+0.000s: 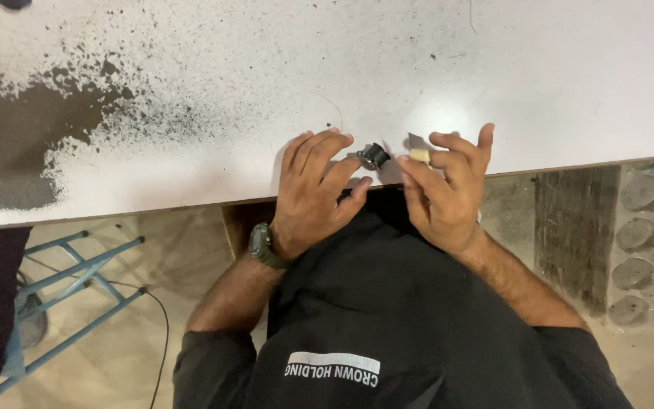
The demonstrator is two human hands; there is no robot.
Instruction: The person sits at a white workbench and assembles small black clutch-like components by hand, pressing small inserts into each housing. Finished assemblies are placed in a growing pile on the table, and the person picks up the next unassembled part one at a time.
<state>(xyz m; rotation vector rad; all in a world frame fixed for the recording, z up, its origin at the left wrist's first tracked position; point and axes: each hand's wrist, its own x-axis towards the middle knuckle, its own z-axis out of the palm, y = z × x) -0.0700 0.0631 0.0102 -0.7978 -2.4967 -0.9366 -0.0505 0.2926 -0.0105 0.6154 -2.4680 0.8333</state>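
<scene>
Hands at the near edge of a white bench (pixel 433 53), busy with a small black part (pixel 373 156).

The bench is white, with a dark sprayed patch far left of the part. Below its edge, to the part's left, stands a blue metal frame (pixel 77 273) on the floor. The left hand (pixel 313 189), a watch (pixel 261 244) on its wrist, lies on the bench just left of the part, fingers spread and loose, thumb tucked toward the edge; it grips nothing, and whether a fingertip touches the part I cannot tell. The right hand (pixel 444 193), just right of the part, pinches a small pale piece (pixel 419 154) between thumb and forefinger, the other fingers lifted. The step looks like fitting or cleaning the part; the next move would need the part held steady.
</scene>
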